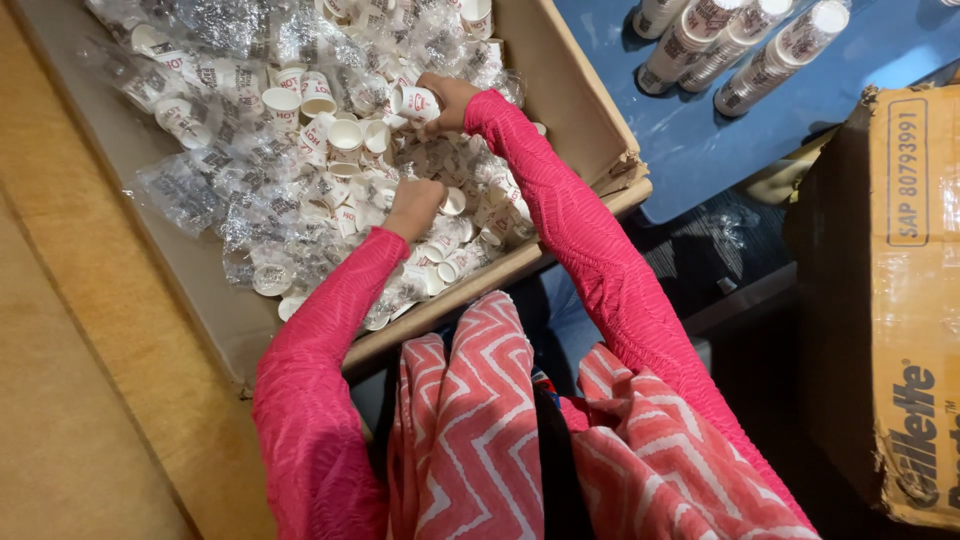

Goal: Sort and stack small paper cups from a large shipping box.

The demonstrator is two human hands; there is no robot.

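Paper cups, small and white with red print, are lying loose in a heap inside a wide, shallow cardboard box, mixed with crumpled clear plastic wrappers. In the head view, the box is sitting in front of the person and filling the upper left of the picture, with its near wall running just above the person's lap.

Both arms, in bright pink sleeves, are reaching into the box. The right hand is holding one cup on its side above the heap, its fingers clamped around the cup's body, with the open mouth facing left. The left hand is pressing down into the pile nearer the person; its fingers are curled together among the cups, and whether they are gripping one is not something I can tell, since the knuckles are hiding them.

A pink and white zigzag scarf is hanging down over the person's lap at the bottom of the picture.

Beyond the box, at upper right, stacks of the same cups in clear sleeves are lying side by side on a blue bench. A large brown carton is standing at the right edge, well apart from the hands. Tan floor is showing along the left side.
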